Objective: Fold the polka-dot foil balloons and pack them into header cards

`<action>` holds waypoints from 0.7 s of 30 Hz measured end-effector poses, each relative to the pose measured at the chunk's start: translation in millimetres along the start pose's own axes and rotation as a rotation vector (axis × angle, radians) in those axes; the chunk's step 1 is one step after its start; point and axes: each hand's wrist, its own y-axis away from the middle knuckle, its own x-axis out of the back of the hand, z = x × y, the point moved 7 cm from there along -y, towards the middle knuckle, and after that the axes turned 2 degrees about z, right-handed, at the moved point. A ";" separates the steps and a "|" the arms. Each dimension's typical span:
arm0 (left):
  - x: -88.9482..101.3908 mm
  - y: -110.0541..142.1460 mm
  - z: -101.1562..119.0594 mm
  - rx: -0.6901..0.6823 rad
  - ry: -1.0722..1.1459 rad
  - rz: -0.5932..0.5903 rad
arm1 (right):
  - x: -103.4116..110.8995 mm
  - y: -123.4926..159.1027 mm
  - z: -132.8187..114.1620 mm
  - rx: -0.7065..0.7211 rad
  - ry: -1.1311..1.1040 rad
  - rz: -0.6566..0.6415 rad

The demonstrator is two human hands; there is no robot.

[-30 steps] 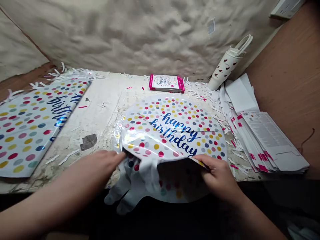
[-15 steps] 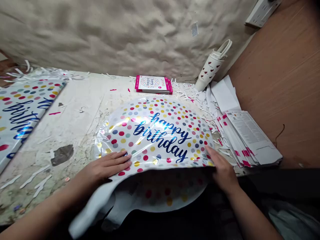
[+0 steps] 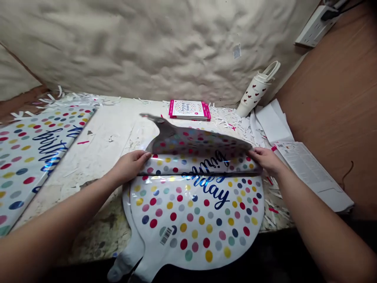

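In front of me is a flat, white foil balloon [image 3: 188, 220] with coloured dots, blue lettering and a barcode. Its near rim hangs past the table edge, with a second tail beside its own at lower left. Across its far half lies a folded dotted foil balloon [image 3: 167, 164], its flap and tail raised towards the wall. My left hand [image 3: 133, 163] pinches the left end of this fold between thumb and fingers. At the right end, my right hand [image 3: 267, 160] grips the same foil balloon, fingertips partly hidden.
More dotted balloon foil [image 3: 26, 157] lies at the left. A pink-edged stack of balloon packets [image 3: 190, 110] sits near the wall. To its right stand a tilted white tumbler [image 3: 253, 94] and printed sheets [image 3: 312, 169]. Paper scraps [image 3: 225, 122] litter the table; a power strip [image 3: 315, 25] is mounted upper right.
My left hand has gone from lying flat on the foil to pinching its edge. The upper balloon is now folded with its flap raised, baring the barcoded balloon beneath. The view has shifted slightly.
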 end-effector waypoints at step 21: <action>-64.2 72.5 19.7 -0.576 -0.742 0.081 | -140.3 98.5 -108.2 0.532 0.529 -0.225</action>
